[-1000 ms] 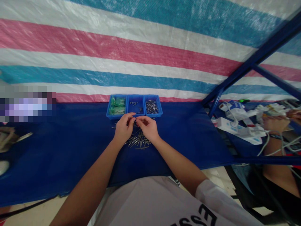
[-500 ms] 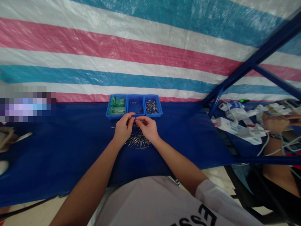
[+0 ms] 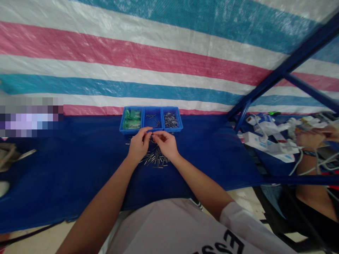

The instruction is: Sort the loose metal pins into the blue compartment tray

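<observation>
My left hand [image 3: 139,143] and my right hand [image 3: 166,144] meet fingertip to fingertip just in front of the blue bins. Both are pinched closed, and whatever sits between the fingertips is too small to make out. Below and between them spreads a pile of thin metal pins [image 3: 155,157] on the blue table. Of the three joined bins, the left bin [image 3: 122,121] contains green-tinted clear packets [image 3: 132,119]. A few loose pins [image 3: 150,116] lie in the middle bin [image 3: 153,110]. Many dark metal pins [image 3: 171,120] fill the right bin [image 3: 180,123].
A striped plastic sheet [image 3: 159,74] hangs behind the blue table [image 3: 87,151]. To the right, a blue metal frame [image 3: 267,79] stands before white boxes [image 3: 259,141], cables and another person's hands [image 3: 309,138]. At far left lies a brownish object [image 3: 7,155].
Almost nothing differs. Both hands stay in the same place over the pile, with only a slight shift at the fingertips.
</observation>
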A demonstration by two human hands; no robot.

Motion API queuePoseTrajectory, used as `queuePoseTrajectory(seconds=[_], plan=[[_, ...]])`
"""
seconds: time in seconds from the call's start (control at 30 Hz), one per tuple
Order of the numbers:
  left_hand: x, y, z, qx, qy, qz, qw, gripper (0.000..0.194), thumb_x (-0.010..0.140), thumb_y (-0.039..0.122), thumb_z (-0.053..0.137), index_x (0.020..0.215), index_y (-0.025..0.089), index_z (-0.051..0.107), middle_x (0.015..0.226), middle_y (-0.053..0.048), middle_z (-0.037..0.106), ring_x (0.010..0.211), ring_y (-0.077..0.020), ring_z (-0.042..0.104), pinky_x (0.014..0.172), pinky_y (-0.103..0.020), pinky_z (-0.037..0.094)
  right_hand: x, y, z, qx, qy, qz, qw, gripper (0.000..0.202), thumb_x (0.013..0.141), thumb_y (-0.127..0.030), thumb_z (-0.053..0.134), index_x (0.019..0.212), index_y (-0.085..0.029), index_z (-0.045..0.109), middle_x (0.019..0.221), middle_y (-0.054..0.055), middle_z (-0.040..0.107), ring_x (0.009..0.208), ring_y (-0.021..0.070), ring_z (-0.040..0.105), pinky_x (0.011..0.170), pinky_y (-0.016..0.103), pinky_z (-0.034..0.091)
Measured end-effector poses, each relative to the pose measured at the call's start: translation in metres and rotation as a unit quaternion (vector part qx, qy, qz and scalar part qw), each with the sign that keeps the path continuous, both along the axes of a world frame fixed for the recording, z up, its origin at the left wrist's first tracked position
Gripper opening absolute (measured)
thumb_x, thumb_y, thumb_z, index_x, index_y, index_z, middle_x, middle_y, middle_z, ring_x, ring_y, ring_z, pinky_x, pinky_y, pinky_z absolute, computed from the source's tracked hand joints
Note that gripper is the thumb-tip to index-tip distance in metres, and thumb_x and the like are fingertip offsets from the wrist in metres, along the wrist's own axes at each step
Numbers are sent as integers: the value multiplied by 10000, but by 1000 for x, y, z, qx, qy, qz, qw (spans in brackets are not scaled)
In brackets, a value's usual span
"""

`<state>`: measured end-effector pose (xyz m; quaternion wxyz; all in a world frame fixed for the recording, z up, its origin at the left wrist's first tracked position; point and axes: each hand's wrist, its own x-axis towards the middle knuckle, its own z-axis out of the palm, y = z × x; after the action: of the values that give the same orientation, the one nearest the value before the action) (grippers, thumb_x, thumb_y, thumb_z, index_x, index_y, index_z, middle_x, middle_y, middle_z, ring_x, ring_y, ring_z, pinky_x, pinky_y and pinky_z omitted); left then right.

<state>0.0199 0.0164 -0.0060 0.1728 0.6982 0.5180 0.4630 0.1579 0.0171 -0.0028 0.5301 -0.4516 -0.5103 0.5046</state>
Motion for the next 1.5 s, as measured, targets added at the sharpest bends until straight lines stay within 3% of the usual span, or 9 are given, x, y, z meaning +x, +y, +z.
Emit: queuePoseTrajectory(seconds=[1.5], plan=[[1,-2,1,2,9,1,1000,274,932,323,475,1149,195,583,710,16,604,587,-110,562,625,-242,456,1,0,0,6,-8,-1,1000,204,755,-374,683,851,-196,703,788,28,713,689,143,646,687,280,546]])
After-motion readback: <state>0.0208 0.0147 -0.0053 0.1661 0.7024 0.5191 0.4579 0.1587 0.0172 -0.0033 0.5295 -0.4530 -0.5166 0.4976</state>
